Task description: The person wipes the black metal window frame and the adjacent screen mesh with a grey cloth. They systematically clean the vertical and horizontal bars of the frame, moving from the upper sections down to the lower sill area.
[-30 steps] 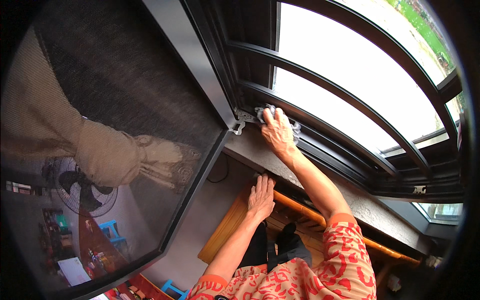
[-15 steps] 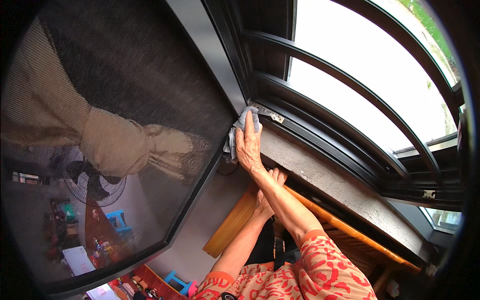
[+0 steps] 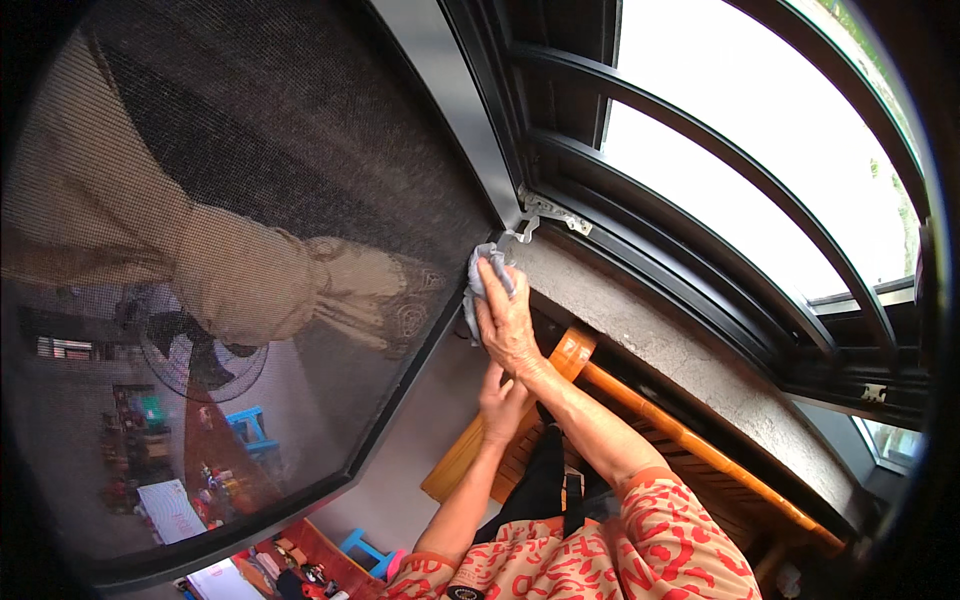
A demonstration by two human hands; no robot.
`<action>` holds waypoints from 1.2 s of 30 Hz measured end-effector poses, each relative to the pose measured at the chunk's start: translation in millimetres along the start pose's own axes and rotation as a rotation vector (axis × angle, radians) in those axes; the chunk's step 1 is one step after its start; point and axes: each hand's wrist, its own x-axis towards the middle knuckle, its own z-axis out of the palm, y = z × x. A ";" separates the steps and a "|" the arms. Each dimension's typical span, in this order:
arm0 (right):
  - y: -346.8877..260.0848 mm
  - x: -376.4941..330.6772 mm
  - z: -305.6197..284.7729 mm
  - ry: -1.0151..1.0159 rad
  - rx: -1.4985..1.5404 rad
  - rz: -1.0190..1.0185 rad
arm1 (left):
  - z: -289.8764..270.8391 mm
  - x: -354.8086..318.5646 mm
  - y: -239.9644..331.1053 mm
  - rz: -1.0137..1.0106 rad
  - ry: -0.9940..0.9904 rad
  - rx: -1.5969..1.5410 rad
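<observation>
A grey cloth (image 3: 476, 290) is in my right hand (image 3: 510, 325), its fingers closed around it. They press it against the dark edge of the open screen sash (image 3: 405, 410), just below its hinge corner. My left hand (image 3: 500, 408) is raised beneath my right wrist, close to the sash edge. Its fingers are partly hidden behind the right forearm, so their grip cannot be made out. A metal hinge arm (image 3: 555, 213) joins the sash corner to the black window frame (image 3: 680, 285).
A rough grey sill (image 3: 640, 300) runs along the frame. Below it stands a wooden bench (image 3: 690, 450) with a rounded rail. A beige tied curtain (image 3: 250, 285) and a fan (image 3: 205, 345) show through the mesh. A blue stool (image 3: 365, 550) stands at the lower left.
My right hand has moved the cloth from the hinge corner down along the sash edge. My left hand has left the bench rail and come nearer the sash. The view has shifted slightly.
</observation>
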 end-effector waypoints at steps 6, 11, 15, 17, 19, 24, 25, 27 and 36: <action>12.0 25.0 -11.2 0.109 0.049 0.103 | -69.2 17.5 32.8 -0.156 0.156 -0.899; 2.6 5.4 -2.5 0.077 0.154 0.162 | -76.7 23.0 26.8 -0.156 0.219 -1.222; -11.3 -17.4 6.2 -0.002 0.218 0.201 | -75.6 24.5 23.7 -0.155 0.272 -1.229; -18.0 -27.2 9.9 -0.018 0.256 0.219 | -76.5 24.9 21.2 -0.189 0.281 -1.270; -16.8 -28.8 8.8 -0.049 0.292 0.260 | -75.1 25.2 22.8 -0.178 0.282 -1.250; -7.8 -17.0 7.9 0.011 0.279 0.247 | -71.8 23.8 33.6 -0.176 0.286 -1.213; -4.4 -14.5 8.4 0.036 0.276 0.270 | -72.8 22.6 33.2 -0.190 0.290 -1.207; 5.4 -7.9 9.3 0.069 0.280 0.333 | -75.8 20.3 31.9 -0.188 0.272 -1.212; -5.2 -24.7 33.5 0.189 0.215 0.327 | -101.9 -68.1 -1.9 -0.491 0.543 -1.075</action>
